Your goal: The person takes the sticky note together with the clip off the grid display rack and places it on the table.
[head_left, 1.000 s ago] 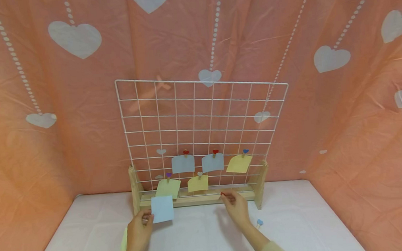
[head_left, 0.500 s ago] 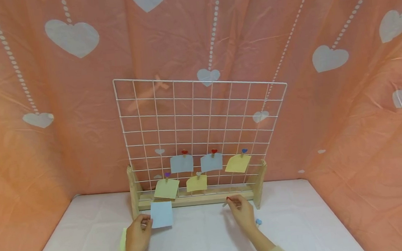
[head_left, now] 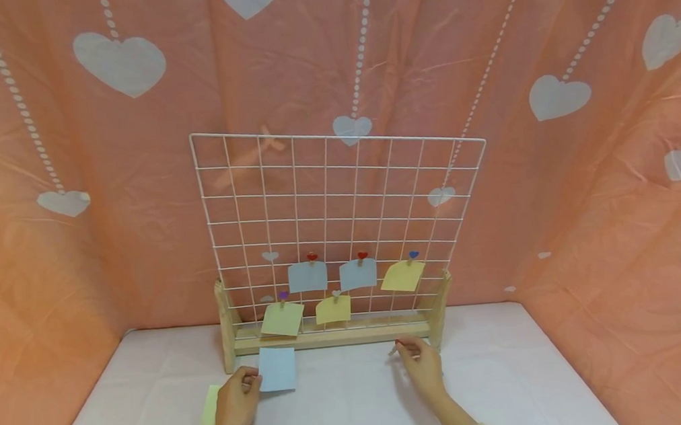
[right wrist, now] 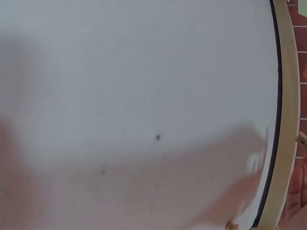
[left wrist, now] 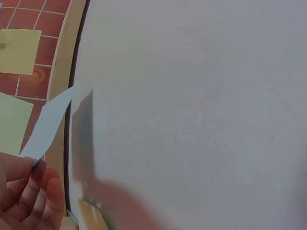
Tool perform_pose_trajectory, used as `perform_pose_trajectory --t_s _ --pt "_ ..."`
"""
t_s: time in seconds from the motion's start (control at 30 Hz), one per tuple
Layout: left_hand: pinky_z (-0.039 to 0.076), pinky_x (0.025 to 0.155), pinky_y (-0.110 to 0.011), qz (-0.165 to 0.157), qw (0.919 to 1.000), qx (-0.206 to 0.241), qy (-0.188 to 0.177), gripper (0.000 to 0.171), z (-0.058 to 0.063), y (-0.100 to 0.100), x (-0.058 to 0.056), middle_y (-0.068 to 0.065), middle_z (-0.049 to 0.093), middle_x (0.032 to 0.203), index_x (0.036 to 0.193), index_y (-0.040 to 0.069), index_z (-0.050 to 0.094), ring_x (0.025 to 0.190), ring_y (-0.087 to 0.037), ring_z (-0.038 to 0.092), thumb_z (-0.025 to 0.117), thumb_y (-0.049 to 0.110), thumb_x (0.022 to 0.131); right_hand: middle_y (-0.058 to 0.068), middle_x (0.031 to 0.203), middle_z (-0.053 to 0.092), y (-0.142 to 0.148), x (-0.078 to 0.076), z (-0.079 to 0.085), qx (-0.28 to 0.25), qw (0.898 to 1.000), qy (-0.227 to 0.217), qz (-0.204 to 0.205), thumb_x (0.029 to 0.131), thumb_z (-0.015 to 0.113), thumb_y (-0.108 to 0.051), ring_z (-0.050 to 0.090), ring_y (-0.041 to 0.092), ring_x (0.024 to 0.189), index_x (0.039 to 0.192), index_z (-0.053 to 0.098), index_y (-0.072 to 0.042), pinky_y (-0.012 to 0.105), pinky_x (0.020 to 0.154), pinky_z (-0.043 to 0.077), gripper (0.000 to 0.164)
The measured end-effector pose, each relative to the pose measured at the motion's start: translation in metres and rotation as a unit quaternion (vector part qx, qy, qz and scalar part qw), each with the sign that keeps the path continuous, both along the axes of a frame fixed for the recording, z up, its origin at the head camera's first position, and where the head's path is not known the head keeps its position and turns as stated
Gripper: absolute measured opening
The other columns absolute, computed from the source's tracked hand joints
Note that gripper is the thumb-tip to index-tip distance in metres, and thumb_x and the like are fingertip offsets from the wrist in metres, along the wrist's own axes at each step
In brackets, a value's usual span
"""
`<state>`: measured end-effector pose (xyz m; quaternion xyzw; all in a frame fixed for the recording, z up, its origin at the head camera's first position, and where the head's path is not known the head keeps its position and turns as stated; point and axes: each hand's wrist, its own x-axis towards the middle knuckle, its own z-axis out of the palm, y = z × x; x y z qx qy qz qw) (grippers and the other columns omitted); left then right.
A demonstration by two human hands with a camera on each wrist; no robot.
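Note:
My left hand (head_left: 237, 398) pinches a light blue sticky note (head_left: 278, 369) by its left edge, in front of the wooden base. The left wrist view shows the note (left wrist: 50, 122) slightly bent between thumb and fingers. In my right hand (head_left: 422, 365) is a small wooden clothespin (head_left: 393, 350) with a red heart, held between thumb and fingertips. The right wrist view catches only the peg's tip (right wrist: 301, 139) and part of the fingers at its right edge. Behind both hands stands a white wire grid (head_left: 341, 219) on a wooden stand (head_left: 333, 338).
Clipped to the grid with heart pegs are blue notes (head_left: 308, 277), yellow notes (head_left: 403, 276) and a green note (head_left: 282, 319). Another pale green note (head_left: 210, 407) lies on the white tablecloth (head_left: 346, 421) beside the left hand. A pink curtain (head_left: 156, 255) with hearts hangs behind.
The right hand has drawn back to the right and down with its clothespin, now covering most of the blue-heart peg on the table. The left hand has lowered the blue note slightly.

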<state>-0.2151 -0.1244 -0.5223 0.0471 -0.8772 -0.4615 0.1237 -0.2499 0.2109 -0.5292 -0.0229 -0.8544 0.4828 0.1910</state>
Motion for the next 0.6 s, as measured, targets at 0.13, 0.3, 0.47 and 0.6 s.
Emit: perform_pose_trajectory --t_s 0.13,0.3,0.47,0.6 --pt "0.046 0.061 -0.025 -0.002 1.0 -0.003 -0.003 0.013 -0.002 0.002 0.002 -0.01 0.067 0.081 0.096 -0.006 0.064 0.069 -0.015 0.062 0.06 0.002 0.086 0.015 0.088 0.07 0.006 0.002 -0.001 0.007 1.0 -0.008 -0.01 0.088 0.066 -0.008 0.063 0.013 0.074 0.096 0.067 0.001 0.019 0.064 0.051 0.013" --pt "0.045 0.06 -0.025 -0.005 1.0 -0.008 -0.003 0.013 -0.003 0.003 0.003 -0.009 0.067 0.08 0.096 -0.006 0.064 0.068 -0.015 0.062 0.062 0.002 0.086 0.014 0.089 0.071 0.012 0.006 0.0 0.015 1.0 -0.022 -0.014 0.088 0.066 -0.009 0.064 0.017 0.076 0.096 0.068 0.001 0.019 0.062 0.051 0.013" --pt "0.044 0.06 -0.026 -0.001 0.9999 -0.01 -0.007 0.013 -0.005 0.005 0.003 -0.008 0.067 0.079 0.095 -0.005 0.065 0.067 -0.013 0.06 0.062 0.004 0.086 0.014 0.089 0.072 0.017 0.01 -0.001 0.018 0.999 -0.034 -0.013 0.088 0.066 -0.01 0.065 0.019 0.078 0.097 0.069 0.001 0.02 0.064 0.05 0.014" --pt "0.045 0.061 -0.028 -0.001 0.9998 -0.018 -0.009 0.012 -0.007 0.006 0.004 -0.009 0.068 0.08 0.094 -0.004 0.065 0.068 -0.016 0.062 0.063 0.004 0.085 0.014 0.09 0.072 0.022 0.012 -0.002 0.014 0.999 -0.046 -0.008 0.088 0.066 -0.009 0.067 0.019 0.078 0.097 0.069 0.002 0.02 0.066 0.051 0.014"
